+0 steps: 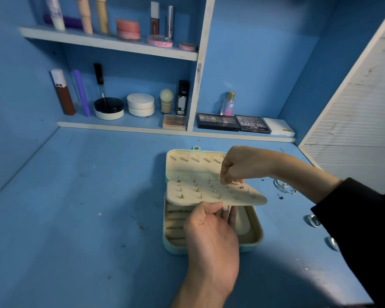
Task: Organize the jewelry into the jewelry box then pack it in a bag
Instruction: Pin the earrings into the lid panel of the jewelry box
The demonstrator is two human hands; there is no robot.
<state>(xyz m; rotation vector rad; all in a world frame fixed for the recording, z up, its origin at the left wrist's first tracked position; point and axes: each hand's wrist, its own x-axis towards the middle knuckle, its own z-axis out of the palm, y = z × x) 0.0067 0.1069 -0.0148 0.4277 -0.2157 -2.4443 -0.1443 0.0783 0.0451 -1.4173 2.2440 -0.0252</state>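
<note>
Jewelry box (pixel 257 237) sits open on the blue desk (pixel 87 207), mid-frame on my head cam feed. Left hand (pixel 211 238) pinches the near edge of the box's earring flap (pixel 251 199), propping it up. Right hand (pixel 242 165) pinches a stud (pixel 241 186) at the flap's right end. I reckon we're mid earring-loading. Next up is a careful push through the hole, then grabbing the loose rings (pixel 283 187) just right of the box.

Black sleeve (pixel 362 230) covered R arm (pixel 298 174) at frame's right edge, cuff at forearm; L hand (pixel 211 238) & wrist were bare, lower centre.
</note>
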